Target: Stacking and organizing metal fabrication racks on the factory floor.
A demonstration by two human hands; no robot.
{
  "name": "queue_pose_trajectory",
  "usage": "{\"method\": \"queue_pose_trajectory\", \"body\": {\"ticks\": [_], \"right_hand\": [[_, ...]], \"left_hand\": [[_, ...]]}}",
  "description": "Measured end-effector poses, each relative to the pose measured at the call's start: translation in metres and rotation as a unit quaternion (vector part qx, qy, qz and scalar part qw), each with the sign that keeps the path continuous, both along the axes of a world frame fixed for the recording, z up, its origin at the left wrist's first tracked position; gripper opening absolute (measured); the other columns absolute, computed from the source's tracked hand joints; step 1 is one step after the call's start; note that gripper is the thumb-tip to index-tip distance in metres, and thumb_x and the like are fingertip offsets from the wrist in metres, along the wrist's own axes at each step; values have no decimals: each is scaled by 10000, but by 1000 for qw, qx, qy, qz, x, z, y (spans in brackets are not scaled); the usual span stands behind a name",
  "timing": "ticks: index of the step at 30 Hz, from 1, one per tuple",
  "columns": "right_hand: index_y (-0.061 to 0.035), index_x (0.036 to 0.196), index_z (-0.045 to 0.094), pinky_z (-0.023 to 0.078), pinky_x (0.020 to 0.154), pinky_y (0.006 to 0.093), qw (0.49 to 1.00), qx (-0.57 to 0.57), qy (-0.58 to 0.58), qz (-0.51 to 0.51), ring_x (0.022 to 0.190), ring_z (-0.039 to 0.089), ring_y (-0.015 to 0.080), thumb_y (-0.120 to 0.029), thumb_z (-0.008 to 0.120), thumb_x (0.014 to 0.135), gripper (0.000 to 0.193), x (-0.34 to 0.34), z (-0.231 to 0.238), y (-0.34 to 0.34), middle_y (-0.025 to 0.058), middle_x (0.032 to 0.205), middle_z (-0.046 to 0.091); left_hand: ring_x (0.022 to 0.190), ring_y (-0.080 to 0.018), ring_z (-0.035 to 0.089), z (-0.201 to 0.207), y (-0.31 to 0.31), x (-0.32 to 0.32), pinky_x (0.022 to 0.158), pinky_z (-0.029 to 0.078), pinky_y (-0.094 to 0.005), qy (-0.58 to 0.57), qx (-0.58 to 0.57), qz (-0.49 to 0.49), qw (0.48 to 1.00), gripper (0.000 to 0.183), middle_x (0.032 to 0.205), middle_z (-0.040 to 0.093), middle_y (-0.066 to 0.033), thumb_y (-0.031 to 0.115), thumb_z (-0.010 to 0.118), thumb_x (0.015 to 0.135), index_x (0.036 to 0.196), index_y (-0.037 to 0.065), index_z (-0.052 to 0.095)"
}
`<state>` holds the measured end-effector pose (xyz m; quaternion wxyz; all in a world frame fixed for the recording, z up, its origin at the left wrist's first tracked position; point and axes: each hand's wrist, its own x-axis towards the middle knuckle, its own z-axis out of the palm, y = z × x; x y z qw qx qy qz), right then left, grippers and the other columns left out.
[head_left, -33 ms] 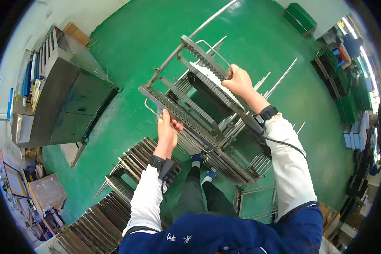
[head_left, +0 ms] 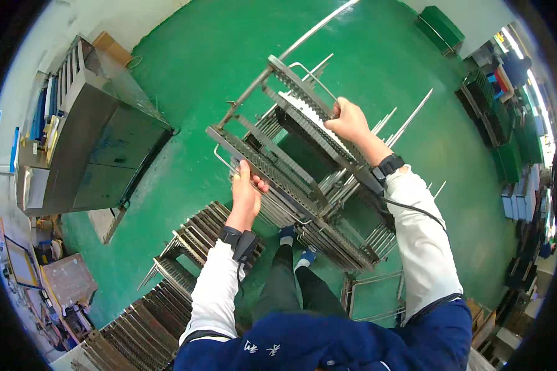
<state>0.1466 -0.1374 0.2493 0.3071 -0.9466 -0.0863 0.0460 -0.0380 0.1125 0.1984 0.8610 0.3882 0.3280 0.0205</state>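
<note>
A metal rack with toothed, slotted rails and a wire handle on each long side is held tilted in front of me. My left hand is closed round the left wire handle, thumb on top. On the far right side, my right hand is closed round the other wire handle. A white toothed strip shows between the rails. Beneath the held rack stand more stacked metal racks, partly hidden by it. I cannot tell whether the held rack touches them.
More slotted racks stand in rows at the lower left. A metal cabinet is at the left. An open metal frame lies by my feet on the green floor. Green racks line the right side.
The held rack and both hands have shifted very slightly to the right. Both hands keep their hold on the handles.
</note>
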Motion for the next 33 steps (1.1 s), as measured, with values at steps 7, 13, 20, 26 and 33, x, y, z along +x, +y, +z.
{"method": "queue_pose_trajectory", "body": {"ticks": [7, 13, 20, 26, 33], "right_hand": [[15, 885, 564, 506, 778, 455, 992, -65, 106, 23, 880, 647, 403, -265, 720, 633, 407, 32, -94, -11, 256, 885, 650], [26, 918, 542, 495, 765, 428, 988, -65, 138, -35, 849, 637, 390, -294, 736, 625, 476, 32, -117, -28, 245, 870, 642], [54, 1231, 530, 465, 938, 432, 994, -31, 98, 39, 1117, 592, 350, -489, 814, 667, 832, 20, -124, -27, 259, 1214, 587], [41, 1354, 468, 482, 881, 371, 996, -27, 83, 9, 1072, 596, 263, -398, 790, 761, 805, -31, -136, -108, 208, 1240, 584], [38, 1027, 657, 510, 774, 322, 988, 9, 152, -7, 825, 624, 175, -241, 738, 835, 349, -167, -204, -253, 115, 919, 674]], "left_hand": [[538, -191, 476, -64, 6, 29, 496, 430, -371, 105, -16, -106, 989, 416, 645, 453, -27, 506, 487, 981, 860, 108, 463], [517, -156, 540, -85, -13, 37, 492, 544, -337, 102, 59, -148, 982, 547, 633, 491, -20, 582, 464, 958, 787, 64, 505], [665, -203, 562, -93, 2, 33, 601, 507, -354, 157, 115, -155, 969, 691, 761, 546, -93, 705, 449, 896, 895, 21, 549], [649, -162, 531, -110, -25, 1, 609, 466, -323, 86, 185, -103, 974, 561, 731, 558, -49, 575, 555, 920, 878, 16, 563], [680, -120, 521, -130, -82, -137, 615, 457, -290, 110, 161, -67, 979, 441, 783, 574, -48, 459, 623, 924, 895, 25, 550]]}}
